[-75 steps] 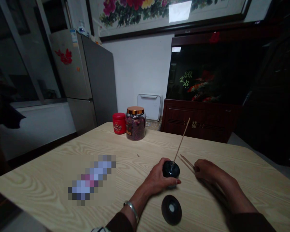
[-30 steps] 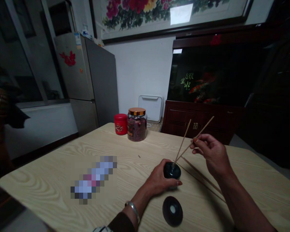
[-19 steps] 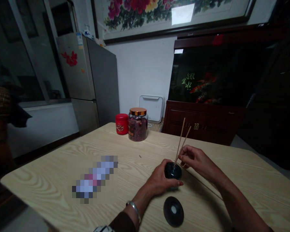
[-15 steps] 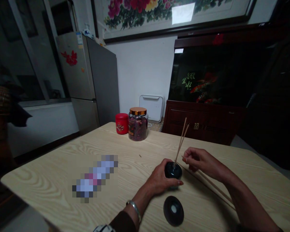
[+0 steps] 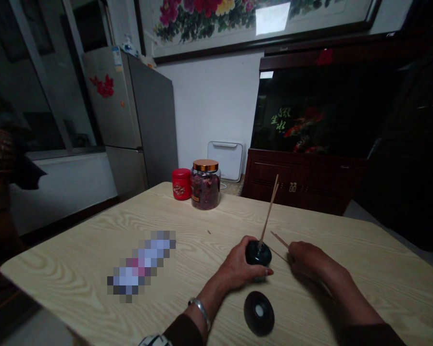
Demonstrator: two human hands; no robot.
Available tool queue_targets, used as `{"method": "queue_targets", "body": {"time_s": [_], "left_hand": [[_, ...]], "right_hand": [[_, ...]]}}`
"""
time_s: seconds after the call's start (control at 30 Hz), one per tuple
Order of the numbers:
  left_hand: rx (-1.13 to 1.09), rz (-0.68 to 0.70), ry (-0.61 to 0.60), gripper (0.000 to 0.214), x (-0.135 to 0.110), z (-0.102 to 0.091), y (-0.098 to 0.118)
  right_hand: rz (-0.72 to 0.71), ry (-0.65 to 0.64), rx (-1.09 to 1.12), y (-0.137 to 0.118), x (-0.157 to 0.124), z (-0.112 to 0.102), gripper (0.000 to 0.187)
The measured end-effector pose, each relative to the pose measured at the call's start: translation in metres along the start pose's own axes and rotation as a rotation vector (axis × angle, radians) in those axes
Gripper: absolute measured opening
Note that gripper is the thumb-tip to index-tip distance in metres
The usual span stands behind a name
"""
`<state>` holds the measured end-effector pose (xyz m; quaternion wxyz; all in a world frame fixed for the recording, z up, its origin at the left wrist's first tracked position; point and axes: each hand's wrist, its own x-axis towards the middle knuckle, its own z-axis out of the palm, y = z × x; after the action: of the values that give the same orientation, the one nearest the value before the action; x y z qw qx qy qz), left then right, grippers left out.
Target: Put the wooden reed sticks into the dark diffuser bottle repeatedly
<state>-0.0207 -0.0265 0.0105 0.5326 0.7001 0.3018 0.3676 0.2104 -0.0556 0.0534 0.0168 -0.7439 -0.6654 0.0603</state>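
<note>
My left hand [image 5: 240, 264] is wrapped around a small dark glossy bottle [image 5: 259, 254] standing on the table. Thin wooden sticks [image 5: 269, 214] rise from its mouth, leaning slightly right. To the right of the bottle, my right hand [image 5: 312, 259] is closed around a thin wooden stick [image 5: 280, 239], whose end juts out to the left. A second thin stick [image 5: 279, 254] shows below it; whether it is held or lies on the table is unclear. The right fingertips are mostly hidden. Just in front of the bottle lies a round black lid [image 5: 256, 317] with a pale centre.
A blurred-out oblong item [image 5: 142, 264] lies on the left of the wooden table [image 5: 187, 288]. At the far edge stand a red canister [image 5: 181, 185] and a copper-lidded jar [image 5: 205, 190]. A tiny brown fragment [image 5: 209, 232] lies mid-table. Behind are a fridge [image 5: 155, 120] and an aquarium [image 5: 310, 115].
My right hand has moved right and toward me, lower over the sticks, and now grips one with its end lifted. The left hand and bottle have stayed in place.
</note>
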Motion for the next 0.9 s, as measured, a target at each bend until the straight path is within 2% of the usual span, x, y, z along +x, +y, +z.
{"method": "queue_targets", "body": {"time_s": [0.17, 0.3, 0.4, 0.5, 0.57, 0.63, 0.77, 0.9], "left_hand": [[0.021, 0.009, 0.008, 0.071, 0.000, 0.000, -0.001], [0.014, 0.017, 0.010, 0.071, 0.000, -0.001, -0.001], [0.026, 0.020, 0.012, 0.070, 0.000, -0.001, 0.000], [0.029, 0.020, 0.015, 0.070, 0.000, -0.001, 0.000], [0.017, 0.023, 0.012, 0.069, 0.000, -0.001, 0.000], [0.004, 0.031, 0.004, 0.068, 0.000, -0.001, -0.001], [0.000, 0.024, 0.004, 0.069, 0.001, 0.000, -0.001], [0.004, 0.019, -0.002, 0.068, 0.000, 0.000, 0.000]], "right_hand": [[-0.006, -0.046, 0.020, -0.006, -0.002, -0.005, 0.013], [-0.093, -0.011, 0.160, -0.001, -0.006, -0.027, 0.004], [-0.173, 0.121, 0.639, 0.004, -0.012, -0.051, 0.013], [-0.182, 0.379, 1.214, 0.003, -0.017, -0.070, 0.023], [-0.168, 0.545, 1.471, -0.004, -0.020, -0.076, 0.026], [-0.163, 0.653, 1.618, -0.014, -0.022, -0.079, 0.026], [-0.208, 0.763, 1.649, -0.027, -0.021, -0.076, 0.020], [-0.220, 0.777, 1.550, -0.031, -0.017, -0.068, 0.017]]}}
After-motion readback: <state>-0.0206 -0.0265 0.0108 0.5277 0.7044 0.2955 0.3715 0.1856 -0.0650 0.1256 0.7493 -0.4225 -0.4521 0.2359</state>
